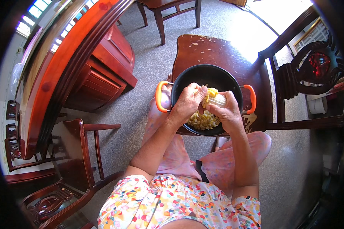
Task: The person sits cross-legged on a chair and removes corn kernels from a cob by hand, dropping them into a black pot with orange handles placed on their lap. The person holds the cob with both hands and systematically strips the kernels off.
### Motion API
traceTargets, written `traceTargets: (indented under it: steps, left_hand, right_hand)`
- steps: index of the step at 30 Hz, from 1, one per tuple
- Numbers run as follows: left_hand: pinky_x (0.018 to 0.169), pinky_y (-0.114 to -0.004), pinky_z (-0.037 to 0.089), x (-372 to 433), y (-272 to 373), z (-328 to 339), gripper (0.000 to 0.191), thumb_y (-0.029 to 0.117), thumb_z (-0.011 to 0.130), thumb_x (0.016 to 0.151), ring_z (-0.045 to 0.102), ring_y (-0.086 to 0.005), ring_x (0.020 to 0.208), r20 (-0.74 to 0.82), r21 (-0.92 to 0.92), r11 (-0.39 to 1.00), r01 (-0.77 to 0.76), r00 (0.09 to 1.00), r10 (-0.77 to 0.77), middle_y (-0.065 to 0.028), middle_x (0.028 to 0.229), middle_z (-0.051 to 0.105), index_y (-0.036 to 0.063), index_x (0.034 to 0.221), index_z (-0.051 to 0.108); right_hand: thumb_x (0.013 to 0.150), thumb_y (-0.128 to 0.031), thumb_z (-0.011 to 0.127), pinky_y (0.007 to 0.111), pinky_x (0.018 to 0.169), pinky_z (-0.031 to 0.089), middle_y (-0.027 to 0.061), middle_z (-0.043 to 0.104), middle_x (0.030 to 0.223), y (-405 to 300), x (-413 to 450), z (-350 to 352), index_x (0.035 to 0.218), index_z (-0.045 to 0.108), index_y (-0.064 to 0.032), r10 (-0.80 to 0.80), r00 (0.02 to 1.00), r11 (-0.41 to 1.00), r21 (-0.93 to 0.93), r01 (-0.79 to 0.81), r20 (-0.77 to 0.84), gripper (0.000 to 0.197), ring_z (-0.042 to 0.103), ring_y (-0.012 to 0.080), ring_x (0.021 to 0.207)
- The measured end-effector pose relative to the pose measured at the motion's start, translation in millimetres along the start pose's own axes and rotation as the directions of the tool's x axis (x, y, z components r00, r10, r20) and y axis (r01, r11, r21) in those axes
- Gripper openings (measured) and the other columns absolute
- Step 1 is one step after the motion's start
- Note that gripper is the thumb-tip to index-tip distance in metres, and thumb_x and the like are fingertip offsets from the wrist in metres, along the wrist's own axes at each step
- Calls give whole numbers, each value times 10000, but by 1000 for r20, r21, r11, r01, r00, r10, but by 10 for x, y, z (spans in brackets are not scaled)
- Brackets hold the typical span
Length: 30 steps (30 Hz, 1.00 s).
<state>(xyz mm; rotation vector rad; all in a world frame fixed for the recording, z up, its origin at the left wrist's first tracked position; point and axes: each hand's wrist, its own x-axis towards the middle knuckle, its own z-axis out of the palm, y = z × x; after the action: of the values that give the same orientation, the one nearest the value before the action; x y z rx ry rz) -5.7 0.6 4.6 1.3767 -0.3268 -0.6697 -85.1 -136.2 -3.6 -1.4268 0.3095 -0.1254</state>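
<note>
A partly stripped corn cob (pixel 218 100) is held over a black two-handled pot (pixel 205 71). My right hand (pixel 228 112) grips its pale, bare side, thumb below and fingers behind. At the cob's left end, where yellow kernels still cling, my left hand (pixel 190 98) presses with bent fingers and thumb; the fingertips are partly hidden. Loose corn kernels (pixel 203 121) lie heaped in the near part of the pot, under my hands. Orange sleeves cover the pot's left handle (pixel 159 96) and right handle (pixel 250 98).
The pot stands on the worn seat of a dark wooden chair (pixel 195 50), whose carved backrest (pixel 292 71) rises at the right. A wooden table edge (pixel 66 57) and red cabinet (pixel 103 83) are on the left. More wooden chairs stand at lower left (pixel 74 148) and top (pixel 166 5).
</note>
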Motion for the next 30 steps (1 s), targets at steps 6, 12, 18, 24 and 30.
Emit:
traceTargets:
  steps: [6, 12, 18, 24, 30]
  left_hand:
    - [484, -216, 464, 4, -9, -2, 291, 310, 473, 943, 562, -100, 679, -51, -8, 1000, -16, 999, 15, -50, 803, 565, 22, 925, 510]
    - [490, -212, 449, 7, -23, 2, 298, 322, 485, 937, 554, -98, 671, -58, 75, 995, -60, 996, 65, -47, 802, 561, 25, 919, 507]
    - [479, -205, 448, -5, -3, 1, 309, 336, 482, 936, 550, -89, 596, -10, 73, 997, -33, 999, 34, -48, 752, 565, 32, 886, 498]
    - [475, -206, 454, -7, -5, -13, 309, 336, 478, 937, 554, -88, 596, 9, 72, 996, -44, 999, 43, -48, 747, 567, 31, 891, 499]
    - [486, -210, 458, -5, 1, 2, 296, 320, 479, 939, 556, -86, 621, -15, 24, 999, -31, 999, 32, -47, 755, 568, 29, 894, 506]
  right_hand:
    - [658, -187, 816, 261, 726, 469, 65, 528, 915, -36, -13, 26, 1048, 420, -25, 3, 998, 994, 110, -9, 55, 578, 541, 118, 850]
    - [669, -174, 813, 265, 734, 475, 68, 534, 918, -91, -21, 37, 1043, 410, -21, 6, 998, 1000, 9, -6, 70, 571, 541, 114, 857]
    - [685, -207, 803, 258, 717, 469, 59, 527, 905, -16, -10, 31, 1026, 415, -23, 8, 999, 997, 81, -11, 37, 548, 536, 109, 839]
    - [696, -169, 781, 257, 723, 462, 61, 521, 916, -1, -10, 10, 1013, 427, -25, -19, 1000, 998, -58, 19, 6, 496, 529, 105, 837]
    - [686, -136, 778, 260, 729, 463, 58, 517, 912, 36, -2, -6, 1025, 429, -23, -27, 999, 1000, -5, 27, 24, 499, 530, 111, 845]
